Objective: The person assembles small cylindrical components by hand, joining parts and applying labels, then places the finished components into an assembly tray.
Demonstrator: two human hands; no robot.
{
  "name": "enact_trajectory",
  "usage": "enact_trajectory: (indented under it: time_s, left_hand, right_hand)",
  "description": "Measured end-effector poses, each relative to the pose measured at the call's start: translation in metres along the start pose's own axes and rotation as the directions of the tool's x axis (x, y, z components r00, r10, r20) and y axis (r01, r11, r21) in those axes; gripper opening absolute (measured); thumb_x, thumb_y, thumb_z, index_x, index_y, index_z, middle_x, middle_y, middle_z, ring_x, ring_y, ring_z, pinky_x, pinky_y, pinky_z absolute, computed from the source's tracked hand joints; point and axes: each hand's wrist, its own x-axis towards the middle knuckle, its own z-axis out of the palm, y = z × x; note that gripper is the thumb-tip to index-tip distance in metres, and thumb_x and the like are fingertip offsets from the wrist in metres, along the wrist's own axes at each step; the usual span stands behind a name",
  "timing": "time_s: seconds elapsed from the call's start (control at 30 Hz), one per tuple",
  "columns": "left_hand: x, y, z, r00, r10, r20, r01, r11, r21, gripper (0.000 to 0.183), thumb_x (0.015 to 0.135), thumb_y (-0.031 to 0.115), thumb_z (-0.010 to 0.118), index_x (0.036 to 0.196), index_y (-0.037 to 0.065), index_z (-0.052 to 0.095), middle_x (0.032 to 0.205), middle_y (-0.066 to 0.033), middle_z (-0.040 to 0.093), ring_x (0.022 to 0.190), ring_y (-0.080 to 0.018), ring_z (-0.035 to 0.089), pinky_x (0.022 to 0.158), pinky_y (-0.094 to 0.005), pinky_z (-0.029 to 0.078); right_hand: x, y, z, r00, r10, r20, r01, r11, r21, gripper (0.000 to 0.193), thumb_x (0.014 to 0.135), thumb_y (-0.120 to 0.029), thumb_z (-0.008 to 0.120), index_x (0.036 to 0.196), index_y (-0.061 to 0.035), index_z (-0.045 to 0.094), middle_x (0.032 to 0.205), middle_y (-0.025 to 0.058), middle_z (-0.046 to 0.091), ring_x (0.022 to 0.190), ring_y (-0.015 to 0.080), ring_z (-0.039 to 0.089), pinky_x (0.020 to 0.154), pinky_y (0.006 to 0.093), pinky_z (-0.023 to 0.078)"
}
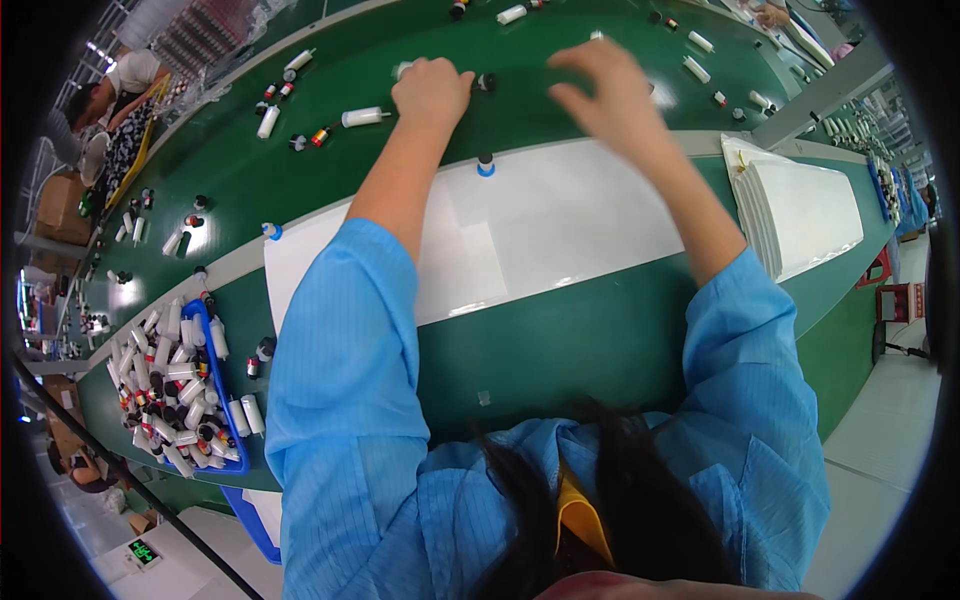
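Note:
My left hand (432,92) is over the green belt with its fingers curled closed. A small bit of something white (402,70) shows at its far left side; the fingers hide the rest. Just right of that hand lies a small black-capped piece (486,82). My right hand (605,90), smeared by motion, reaches over the belt farther right, its thumb and fingers apart and nothing visible between them. To the left of my left hand a white bottle with a narrow tip (365,117) lies on its side, near a small red-and-black bottle (320,136).
A blue tray (217,400) heaped with white bottles and small dark-capped ones stands at left. White sheets (570,225) cover the bench before me; a blue-and-black piece (486,165) stands at their far edge. Stacked white sheets (800,215) lie at right, by a metal post (825,95).

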Motion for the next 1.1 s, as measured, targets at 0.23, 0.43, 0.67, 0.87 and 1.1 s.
enact_trajectory:
  time_s: [0.23, 0.43, 0.67, 0.87, 1.1]
  left_hand:
    - [0.001, 0.004, -0.022, 0.986, 0.147, 0.072, -0.128, 0.967, -0.220, 0.026, 0.078, 0.025, 0.059, 0.091, 0.002, 0.059, 0.086, -0.0180, 0.062, 0.081, -0.0338, 0.059, 0.076, -0.0394, 0.047]
    - [-0.025, -0.050, -0.072, 0.865, 0.081, 0.494, -0.019, 0.991, -0.131, 0.029, 0.077, 0.023, 0.062, 0.093, -0.001, 0.061, 0.086, -0.0156, 0.062, 0.078, -0.0262, 0.062, 0.073, -0.0345, 0.049]
    - [-0.054, -0.066, -0.062, 0.766, 0.201, 0.610, 0.594, 0.139, -0.792, 0.034, 0.090, 0.026, 0.047, 0.110, -0.002, 0.051, 0.095, -0.0090, 0.059, 0.085, -0.0141, 0.056, 0.087, -0.0297, 0.043]
    - [-0.080, -0.046, -0.062, 0.815, 0.256, 0.521, 0.579, -0.317, -0.751, 0.034, 0.093, 0.023, 0.040, 0.112, -0.003, 0.049, 0.089, -0.0075, 0.057, 0.083, -0.0154, 0.055, 0.086, -0.0333, 0.045]
    - [-0.088, -0.026, -0.067, 0.850, 0.296, 0.437, 0.521, -0.338, -0.784, 0.029, 0.089, 0.014, 0.047, 0.114, 0.000, 0.048, 0.099, -0.0093, 0.056, 0.095, -0.0172, 0.054, 0.086, -0.0311, 0.042]
  right_hand:
    - [-0.067, -0.113, 0.029, 0.851, -0.323, 0.413, 0.293, 0.946, 0.136, 0.007, 0.069, -0.004, 0.057, 0.067, 0.0011, 0.060, 0.077, 0.0161, 0.054, 0.080, 0.0268, 0.055, 0.063, 0.0370, 0.049]
    - [-0.034, -0.121, 0.025, 0.679, -0.271, 0.682, 0.281, 0.955, 0.099, 0.004, 0.059, 0.001, 0.057, 0.060, 0.0021, 0.053, 0.080, 0.0146, 0.056, 0.081, 0.0259, 0.057, 0.057, 0.0364, 0.048]
    - [-0.008, -0.096, 0.028, 0.406, -0.170, 0.898, -0.217, 0.937, 0.275, 0.015, 0.064, -0.011, 0.065, 0.069, -0.0018, 0.054, 0.065, 0.0094, 0.054, 0.062, 0.0238, 0.054, 0.060, 0.0327, 0.044]
    - [-0.066, -0.078, -0.008, 0.939, -0.022, 0.343, -0.182, 0.815, 0.550, 0.018, 0.071, -0.010, 0.066, 0.071, -0.0022, 0.050, 0.067, 0.0068, 0.056, 0.063, 0.0155, 0.056, 0.059, 0.0257, 0.044]
    - [-0.017, -0.066, 0.001, 0.803, 0.424, 0.420, -0.456, -0.016, 0.890, 0.015, 0.079, -0.012, 0.064, 0.077, -0.0056, 0.049, 0.074, 0.0032, 0.057, 0.072, 0.0122, 0.058, 0.065, 0.0225, 0.046]
